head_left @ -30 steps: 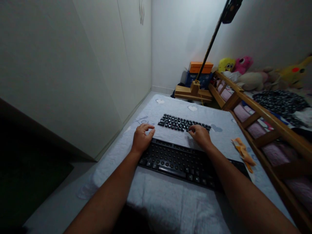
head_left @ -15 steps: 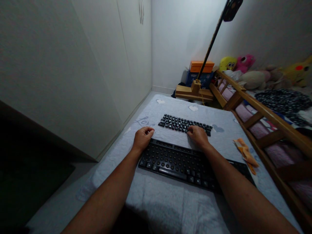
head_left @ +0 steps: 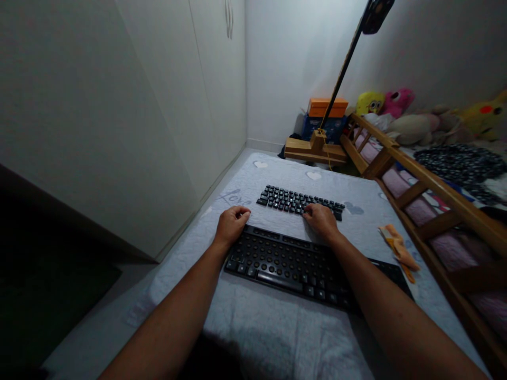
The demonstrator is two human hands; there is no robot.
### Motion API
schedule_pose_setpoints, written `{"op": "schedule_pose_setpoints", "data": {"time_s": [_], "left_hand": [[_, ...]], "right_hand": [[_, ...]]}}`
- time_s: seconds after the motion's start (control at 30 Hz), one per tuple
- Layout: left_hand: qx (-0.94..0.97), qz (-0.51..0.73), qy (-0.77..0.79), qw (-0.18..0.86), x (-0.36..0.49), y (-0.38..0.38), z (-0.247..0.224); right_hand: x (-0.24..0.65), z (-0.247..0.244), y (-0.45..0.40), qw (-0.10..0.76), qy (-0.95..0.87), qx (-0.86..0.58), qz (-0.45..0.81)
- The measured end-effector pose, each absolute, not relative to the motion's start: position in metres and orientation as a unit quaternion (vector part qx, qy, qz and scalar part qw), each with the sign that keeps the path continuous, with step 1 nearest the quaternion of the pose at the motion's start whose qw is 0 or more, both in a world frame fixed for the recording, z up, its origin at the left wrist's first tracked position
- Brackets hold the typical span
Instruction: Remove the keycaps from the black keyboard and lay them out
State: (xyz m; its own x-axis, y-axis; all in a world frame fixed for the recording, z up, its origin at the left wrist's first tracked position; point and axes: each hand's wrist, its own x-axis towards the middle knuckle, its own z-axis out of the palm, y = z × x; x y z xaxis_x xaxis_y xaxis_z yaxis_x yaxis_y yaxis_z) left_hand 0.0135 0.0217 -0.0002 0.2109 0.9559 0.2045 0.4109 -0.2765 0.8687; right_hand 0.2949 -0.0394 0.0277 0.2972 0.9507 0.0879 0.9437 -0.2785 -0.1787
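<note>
A black keyboard (head_left: 273, 258) lies across the cloth, most of its keycaps off, with the space bar and several bottom keys still on it. Beyond it, loose black keycaps (head_left: 285, 199) are laid out in rows. My left hand (head_left: 233, 224) rests by the keyboard's far left corner, fingers curled with thumb against forefinger; whatever is in them, if anything, is hidden. My right hand (head_left: 320, 219) is at the near edge of the keycap rows, its fingertips pinched at a keycap there. My right forearm covers part of the keyboard's right half.
An orange cloth (head_left: 398, 245) and a brush with an orange handle (head_left: 407, 273) lie at the right. A wooden bed rail (head_left: 435, 179) runs along the right side, a white wardrobe (head_left: 178, 105) along the left. A wooden stand (head_left: 315, 150) with a pole is at the far end.
</note>
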Motion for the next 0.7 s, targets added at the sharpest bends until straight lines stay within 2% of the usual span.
{"op": "schedule_pose_setpoints", "data": {"time_s": [0.7], "left_hand": [[0.702,0.388,0.49,0.342,0.0133,0.0216,0.0005]], "right_hand": [[0.2977,0.025,-0.0418,0.144,-0.592,-0.793,0.019]]}}
